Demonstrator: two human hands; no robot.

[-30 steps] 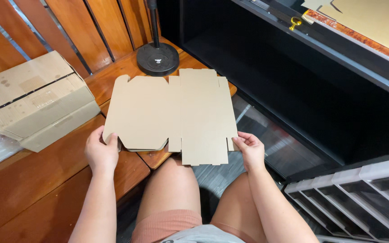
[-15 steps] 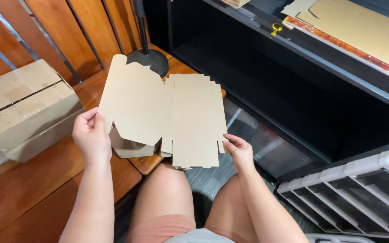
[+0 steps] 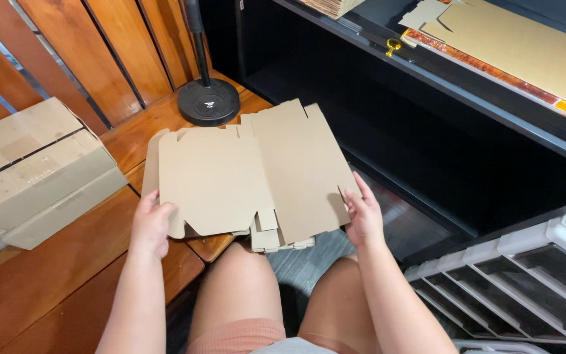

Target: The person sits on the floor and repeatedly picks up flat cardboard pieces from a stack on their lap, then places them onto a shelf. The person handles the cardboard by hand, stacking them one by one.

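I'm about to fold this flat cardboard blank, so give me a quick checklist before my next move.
1. Left hand grips the left edge of the cardboard blank: ok.
2. Right hand grips the right edge: ok.
3. Blank lies open and flat, flaps unfolded: ok.
4. Only one sheet in hand: cannot tell; more layers show under the lower edge.
5. Closed carton on the wooden bench sits apart from the blank: ok.
6. Round black stand base is close behind the blank: not ok.
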